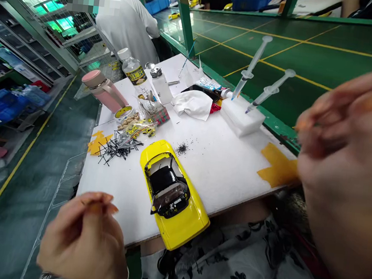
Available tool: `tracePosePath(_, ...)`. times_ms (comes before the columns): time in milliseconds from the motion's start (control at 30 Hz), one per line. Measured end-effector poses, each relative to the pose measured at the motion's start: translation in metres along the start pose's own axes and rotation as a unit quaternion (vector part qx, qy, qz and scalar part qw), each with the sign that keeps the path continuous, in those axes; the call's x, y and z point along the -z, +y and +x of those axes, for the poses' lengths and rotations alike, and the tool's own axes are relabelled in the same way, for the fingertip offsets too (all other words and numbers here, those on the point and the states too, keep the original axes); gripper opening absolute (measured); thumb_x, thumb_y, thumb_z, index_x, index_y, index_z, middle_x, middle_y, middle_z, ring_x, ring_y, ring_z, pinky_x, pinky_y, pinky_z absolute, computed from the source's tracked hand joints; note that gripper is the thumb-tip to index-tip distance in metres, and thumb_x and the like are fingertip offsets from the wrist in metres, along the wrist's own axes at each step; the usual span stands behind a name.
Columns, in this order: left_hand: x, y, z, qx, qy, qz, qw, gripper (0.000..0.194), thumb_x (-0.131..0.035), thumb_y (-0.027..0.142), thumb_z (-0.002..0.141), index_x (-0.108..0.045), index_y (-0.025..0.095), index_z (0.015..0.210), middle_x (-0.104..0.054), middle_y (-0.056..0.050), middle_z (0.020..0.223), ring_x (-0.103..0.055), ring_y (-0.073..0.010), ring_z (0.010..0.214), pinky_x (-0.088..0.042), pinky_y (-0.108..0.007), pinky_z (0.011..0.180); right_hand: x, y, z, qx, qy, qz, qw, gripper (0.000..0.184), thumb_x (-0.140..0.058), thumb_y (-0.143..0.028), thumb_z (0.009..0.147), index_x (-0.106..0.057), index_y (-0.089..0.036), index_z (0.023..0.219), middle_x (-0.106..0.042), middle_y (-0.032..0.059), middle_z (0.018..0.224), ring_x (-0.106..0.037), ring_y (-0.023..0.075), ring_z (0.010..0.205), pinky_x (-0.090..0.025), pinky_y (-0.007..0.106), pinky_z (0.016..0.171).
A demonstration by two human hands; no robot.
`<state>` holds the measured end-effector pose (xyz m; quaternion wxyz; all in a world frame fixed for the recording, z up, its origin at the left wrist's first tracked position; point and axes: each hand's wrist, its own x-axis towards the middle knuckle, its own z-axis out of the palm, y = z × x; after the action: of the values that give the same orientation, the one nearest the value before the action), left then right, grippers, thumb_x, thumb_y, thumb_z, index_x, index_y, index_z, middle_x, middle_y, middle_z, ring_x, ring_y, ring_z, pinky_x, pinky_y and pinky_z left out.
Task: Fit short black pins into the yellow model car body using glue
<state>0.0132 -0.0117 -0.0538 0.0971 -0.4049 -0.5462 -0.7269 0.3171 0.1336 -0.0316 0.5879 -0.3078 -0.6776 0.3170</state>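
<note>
A yellow model car body (180, 228) with a black interior lies on the white tabletop, its near end at the front edge. My left hand (85, 240) hovers off the table's front-left corner, left of the car, with thumb and fingers pinched together. Whatever sits between those fingertips is too small to name. Raised at the far right, my right hand (347, 135) is blurred, its fingers curled in toward the thumb; I cannot make out anything in them. Orange stains mark the fingertips of both hands. Beyond the car lies a small pile of black specks (182, 148).
Thin black sticks (117, 148) lie left of the car. Behind them stand a pink flask (106, 92), a labelled bottle (135, 72) and a metal-capped bottle (161, 85). Two syringes stick up from a white foam block (242, 117). A person in grey (128, 25) sits beyond.
</note>
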Motion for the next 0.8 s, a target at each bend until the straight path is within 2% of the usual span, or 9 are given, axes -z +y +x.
tracePosePath(67, 0.015, 0.022, -0.020, -0.086, -0.108, 0.053, 0.989, 0.007, -0.077, 0.022, 0.084, -0.075, 0.028, 0.085, -0.072, -0.003, 0.082, -0.070, -0.0214, 0.068, -0.057, -0.033, 0.050, -0.021, -0.013, -0.029, 0.012, -0.046, 0.003, 0.999, 0.059, -0.058, -0.080, 0.092, -0.070, -0.023, 0.100, -0.069, 0.0085, 0.083, -0.069, 0.0229, 0.087, -0.049, 0.029, 0.058)
tracePosePath(100, 0.022, 0.032, -0.029, -0.105, -0.213, 0.062, 0.969, 0.007, -0.075, 0.024, 0.088, -0.078, 0.030, 0.089, -0.074, -0.004, 0.084, -0.072, -0.0242, 0.071, -0.061, -0.037, 0.053, -0.032, -0.020, -0.043, 0.018, -0.073, 0.004, 0.997, 0.052, -0.067, -0.074, 0.090, -0.071, -0.022, 0.100, -0.070, 0.0080, 0.083, -0.069, 0.0222, 0.085, -0.051, 0.029, 0.059)
tracePosePath(167, 0.032, 0.048, -0.044, -0.141, -0.358, 0.057, 0.921, 0.013, -0.072, 0.025, 0.091, -0.080, 0.031, 0.100, -0.077, -0.006, 0.087, -0.075, -0.0262, 0.075, -0.064, -0.038, 0.056, -0.053, -0.033, -0.069, 0.031, -0.128, 0.016, 0.991, 0.038, -0.075, -0.058, 0.092, -0.072, -0.021, 0.099, -0.071, 0.0070, 0.083, -0.069, 0.0200, 0.081, -0.054, 0.027, 0.061)
tracePosePath(233, 0.036, 0.055, -0.052, -0.125, -0.422, 0.054, 0.896, 0.022, -0.073, 0.017, 0.091, -0.079, 0.029, 0.109, -0.079, -0.007, 0.090, -0.076, -0.0258, 0.080, -0.065, -0.037, 0.062, -0.065, -0.044, -0.087, 0.046, -0.162, 0.061, 0.984, 0.020, -0.072, -0.039, 0.098, -0.072, -0.020, 0.099, -0.072, 0.0057, 0.082, -0.069, 0.0163, 0.076, -0.055, 0.024, 0.064)
tracePosePath(367, 0.034, 0.051, -0.055, -0.127, -0.399, 0.026, 0.908, 0.030, -0.074, 0.005, 0.085, -0.076, 0.022, 0.110, -0.078, -0.006, 0.092, -0.075, -0.0214, 0.083, -0.064, -0.033, 0.069, -0.069, -0.053, -0.100, 0.031, -0.203, 0.120, 0.971, 0.005, -0.067, -0.013, 0.099, -0.072, -0.015, 0.099, -0.074, 0.0054, 0.084, -0.070, 0.0120, 0.075, -0.057, 0.019, 0.071)
tracePosePath(467, 0.033, 0.045, -0.049, -0.150, -0.437, 0.013, 0.887, 0.034, -0.074, 0.001, 0.083, -0.073, 0.017, 0.113, -0.078, -0.008, 0.097, -0.074, -0.0190, 0.086, -0.064, -0.031, 0.073, -0.065, -0.051, -0.099, 0.029, -0.223, 0.091, 0.970, 0.008, -0.070, -0.010, 0.096, -0.072, -0.016, 0.102, -0.075, 0.0054, 0.087, -0.071, 0.0126, 0.077, -0.059, 0.020, 0.071)
tracePosePath(600, 0.034, 0.042, -0.045, -0.137, -0.465, -0.004, 0.875, 0.036, -0.072, -0.002, 0.084, -0.070, 0.015, 0.115, -0.077, -0.009, 0.097, -0.072, -0.0172, 0.086, -0.062, -0.029, 0.073, -0.067, -0.044, -0.097, 0.083, -0.217, 0.017, 0.973, 0.009, -0.068, -0.010, 0.098, -0.069, -0.018, 0.102, -0.074, 0.0039, 0.083, -0.070, 0.0146, 0.075, -0.059, 0.023, 0.067)
tracePosePath(700, 0.038, 0.035, -0.046, -0.116, -0.423, 0.015, 0.899, 0.038, -0.073, 0.000, 0.084, -0.070, 0.020, 0.116, -0.077, -0.006, 0.095, -0.070, -0.0187, 0.086, -0.061, -0.034, 0.077, -0.072, -0.040, -0.094, 0.102, -0.195, -0.044, 0.975, 0.009, -0.067, -0.010, 0.099, -0.068, -0.019, 0.100, -0.072, 0.0038, 0.083, -0.070, 0.0148, 0.074, -0.058, 0.023, 0.066)
tracePosePath(800, 0.046, 0.021, -0.050, -0.033, -0.331, 0.044, 0.942, 0.034, -0.072, 0.005, 0.088, -0.072, 0.026, 0.115, -0.075, -0.004, 0.098, -0.067, -0.0215, 0.099, -0.057, -0.041, 0.092, -0.079, -0.037, -0.088, 0.099, -0.187, -0.065, 0.975, 0.012, -0.068, -0.007, 0.097, -0.067, -0.019, 0.096, -0.071, 0.0034, 0.082, -0.069, 0.0142, 0.074, -0.057, 0.022, 0.066)
